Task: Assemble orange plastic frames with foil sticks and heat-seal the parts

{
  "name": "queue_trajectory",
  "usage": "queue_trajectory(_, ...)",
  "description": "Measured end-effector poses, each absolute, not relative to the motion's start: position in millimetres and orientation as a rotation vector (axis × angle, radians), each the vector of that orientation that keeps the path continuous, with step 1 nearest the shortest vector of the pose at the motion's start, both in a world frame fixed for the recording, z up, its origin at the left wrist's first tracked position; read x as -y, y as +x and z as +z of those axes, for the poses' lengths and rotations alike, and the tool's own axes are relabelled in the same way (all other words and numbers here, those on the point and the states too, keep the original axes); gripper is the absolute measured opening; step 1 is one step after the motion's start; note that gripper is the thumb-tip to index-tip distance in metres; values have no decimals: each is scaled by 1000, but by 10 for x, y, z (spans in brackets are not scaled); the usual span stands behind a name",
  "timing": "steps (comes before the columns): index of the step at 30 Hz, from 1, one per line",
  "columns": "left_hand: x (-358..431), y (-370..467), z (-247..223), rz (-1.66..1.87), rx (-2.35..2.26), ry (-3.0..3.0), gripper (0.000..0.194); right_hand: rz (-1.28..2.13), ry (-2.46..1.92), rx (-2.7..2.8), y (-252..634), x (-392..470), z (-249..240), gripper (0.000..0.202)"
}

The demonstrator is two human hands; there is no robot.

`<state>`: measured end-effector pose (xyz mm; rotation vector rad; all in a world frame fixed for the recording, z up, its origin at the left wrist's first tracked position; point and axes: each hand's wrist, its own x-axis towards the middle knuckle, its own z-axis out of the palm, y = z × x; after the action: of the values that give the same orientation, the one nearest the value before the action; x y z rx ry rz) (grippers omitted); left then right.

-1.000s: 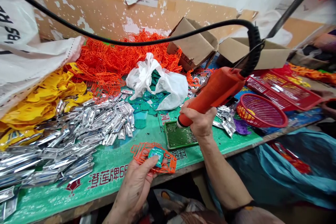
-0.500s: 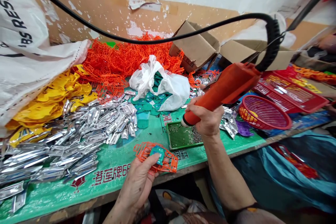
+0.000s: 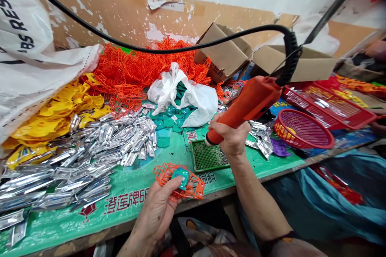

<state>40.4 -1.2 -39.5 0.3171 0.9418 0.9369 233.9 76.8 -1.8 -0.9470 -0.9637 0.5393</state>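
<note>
My left hand (image 3: 163,200), low in the middle of the head view, pinches an orange plastic frame (image 3: 197,188) with a teal piece (image 3: 181,176) lying on it under my thumb. My right hand (image 3: 233,134) is wrapped round a red electric screwdriver (image 3: 245,104), which has a black cable at its rear. The tool's pale tip points down and left over the green perforated tray (image 3: 208,160). Small screws lie at the tray's right side, partly hidden by my right hand. Teal pieces (image 3: 169,118) spill from a white plastic bag (image 3: 200,98) behind the tray.
Silver metal strips (image 3: 120,140) and yellow parts (image 3: 54,116) are heaped on the left beside a white sack (image 3: 27,60). Orange frames (image 3: 144,64) pile against the wall. Cardboard boxes (image 3: 226,48) and red baskets (image 3: 304,128) stand right. The black cable (image 3: 120,42) hangs across the view.
My right hand and the screwdriver have moved slightly left, and the tool's rear end and cable have swung left. My left hand keeps its hold almost unmoved.
</note>
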Motion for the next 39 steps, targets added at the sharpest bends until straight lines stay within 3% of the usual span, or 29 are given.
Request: queue_trajectory(39,17,403,-402,920,-974,307,32,545,-899,922,2347,-773,-20,12)
